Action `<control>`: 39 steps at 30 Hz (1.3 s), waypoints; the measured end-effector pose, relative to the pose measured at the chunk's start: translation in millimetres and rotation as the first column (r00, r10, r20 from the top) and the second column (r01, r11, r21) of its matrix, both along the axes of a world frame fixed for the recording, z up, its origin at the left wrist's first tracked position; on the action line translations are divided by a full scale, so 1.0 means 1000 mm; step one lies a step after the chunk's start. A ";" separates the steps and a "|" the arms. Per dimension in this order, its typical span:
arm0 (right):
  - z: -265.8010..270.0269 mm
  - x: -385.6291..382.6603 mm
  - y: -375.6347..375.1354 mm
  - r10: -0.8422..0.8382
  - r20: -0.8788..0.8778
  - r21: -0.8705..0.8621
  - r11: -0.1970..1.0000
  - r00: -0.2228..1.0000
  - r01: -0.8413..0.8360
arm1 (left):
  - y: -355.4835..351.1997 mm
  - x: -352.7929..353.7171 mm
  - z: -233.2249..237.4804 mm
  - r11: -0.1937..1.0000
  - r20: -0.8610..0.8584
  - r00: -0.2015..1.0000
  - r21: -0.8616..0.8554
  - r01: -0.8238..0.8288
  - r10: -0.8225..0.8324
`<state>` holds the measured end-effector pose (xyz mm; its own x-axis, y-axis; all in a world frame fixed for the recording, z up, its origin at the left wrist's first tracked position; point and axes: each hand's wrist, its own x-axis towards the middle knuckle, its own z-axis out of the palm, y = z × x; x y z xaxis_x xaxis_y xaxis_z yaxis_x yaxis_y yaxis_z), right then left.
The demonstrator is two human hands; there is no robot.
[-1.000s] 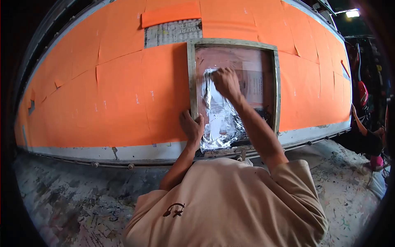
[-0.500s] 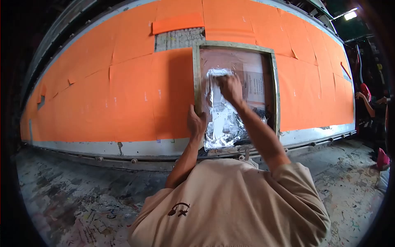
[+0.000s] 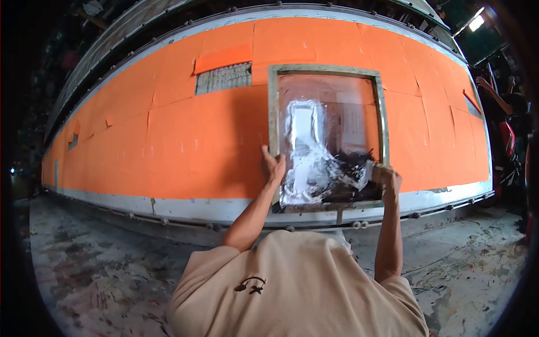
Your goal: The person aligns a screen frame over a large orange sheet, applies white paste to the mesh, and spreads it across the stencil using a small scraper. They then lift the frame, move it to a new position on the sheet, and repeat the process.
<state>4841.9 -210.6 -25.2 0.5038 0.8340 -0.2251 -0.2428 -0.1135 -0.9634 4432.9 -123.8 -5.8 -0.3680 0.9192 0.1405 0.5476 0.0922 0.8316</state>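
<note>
A wood-rimmed printing screen [image 3: 383,123] stands over the orange sheets, its clear mesh smeared with shiny white and black ink [image 3: 306,180]. My left hand [image 3: 273,165] is closed on the screen's left rail, low down. At the lower right of the screen, my right hand [image 3: 392,181] is closed around what looks like a small scraper [image 3: 384,173]. The scraper's working edge is hard to make out against the wet ink.
Orange sheets [image 3: 191,140] cover a long white-edged table [image 3: 236,205] with a rail and knobs along its front. A folded-back flap [image 3: 224,58] bares a grey patch [image 3: 224,78]. Another person's arm [image 3: 494,95] shows at the far right. The floor [image 3: 101,269] is paint-stained.
My right hand has moved from the upper left of the mesh to the lower right rail. The dark ink is now more visible at lower right. My left hand stays on the left rail.
</note>
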 end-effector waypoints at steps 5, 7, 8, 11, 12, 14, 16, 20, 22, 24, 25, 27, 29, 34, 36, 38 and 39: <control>-0.002 0.104 0.021 -0.002 0.090 -0.123 0.992 0.996 0.013 | -0.005 0.115 -0.028 0.990 -0.070 0.998 -0.141 -0.003 -0.007; -0.012 0.119 0.008 0.020 0.012 -0.169 0.986 1.000 -0.017 | -0.018 0.123 -0.032 0.977 -0.119 0.993 -0.211 -0.008 -0.018; -0.021 0.124 -0.005 0.021 -0.063 -0.214 0.976 0.998 -0.034 | -0.024 0.122 -0.048 0.999 -0.208 0.978 -0.036 -0.036 0.028; -0.058 0.120 -0.031 -0.012 -0.031 -0.164 0.986 0.999 0.007 | -0.038 0.118 -0.036 0.998 -0.327 0.944 0.041 -0.036 0.048; -0.063 0.115 -0.033 -0.015 0.037 -0.129 0.991 0.999 0.020 | -0.037 0.114 -0.029 0.999 -0.341 0.940 -0.031 -0.015 0.003; -0.067 0.116 -0.034 0.051 0.060 -0.090 0.995 0.997 -0.045 | -0.036 0.112 -0.033 0.999 -0.407 0.913 -0.018 -0.040 0.029; -0.074 0.121 -0.029 0.152 0.182 -0.247 0.963 0.971 -0.104 | -0.035 0.116 -0.028 0.999 -0.514 0.857 -0.002 -0.052 0.044; -0.041 0.068 -0.034 0.273 0.779 -0.276 0.958 0.565 -0.083 | -0.044 0.119 -0.025 0.997 -0.501 0.866 -0.071 -0.038 -0.002; 0.013 0.012 -0.017 0.351 0.885 -0.263 0.919 0.307 -0.294 | -0.045 0.120 -0.031 0.999 -0.531 0.847 -0.002 -0.044 0.036; 0.044 -0.016 0.048 0.495 0.867 -0.358 0.709 0.067 -0.608 | -0.045 0.120 -0.028 0.999 -0.424 0.906 -0.037 -0.021 0.003; 0.058 -0.036 0.090 0.448 0.894 -0.312 0.674 0.034 -0.669 | -0.043 0.114 -0.027 0.998 -0.450 0.893 -0.058 -0.025 -0.004; 0.059 -0.066 0.185 0.426 0.904 -0.267 0.609 0.023 -0.747 | -0.043 0.116 -0.015 0.994 -0.427 0.904 -0.102 -0.031 -0.016; 0.050 -0.083 0.217 0.463 0.886 -0.275 0.581 0.033 -0.766 | -0.042 0.117 -0.009 0.993 -0.414 0.910 -0.109 -0.032 -0.016; 0.016 -0.117 0.122 0.154 0.987 -0.102 0.840 0.054 -0.533 | -0.040 0.119 -0.007 0.996 -0.347 0.938 -0.073 -0.041 0.013; 0.030 -0.112 0.080 0.334 0.940 -0.233 0.781 0.071 -0.579 | -0.044 0.117 -0.011 0.995 -0.352 0.936 -0.097 -0.027 -0.009; 0.046 -0.096 0.083 0.422 0.906 -0.310 0.679 0.009 -0.666 | -0.044 0.116 -0.009 0.999 -0.344 0.939 -0.051 -0.008 -0.010; 0.051 -0.088 0.102 0.419 0.906 -0.343 0.646 -0.059 -0.682 | -0.041 0.113 -0.003 0.996 -0.313 0.949 -0.094 -0.003 -0.027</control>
<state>4753.6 -108.5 25.5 -0.4338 0.8937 0.1142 0.7942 0.4392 -0.4200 4545.9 -164.8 -9.2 -0.3076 0.9376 0.1619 0.7810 0.1516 0.6058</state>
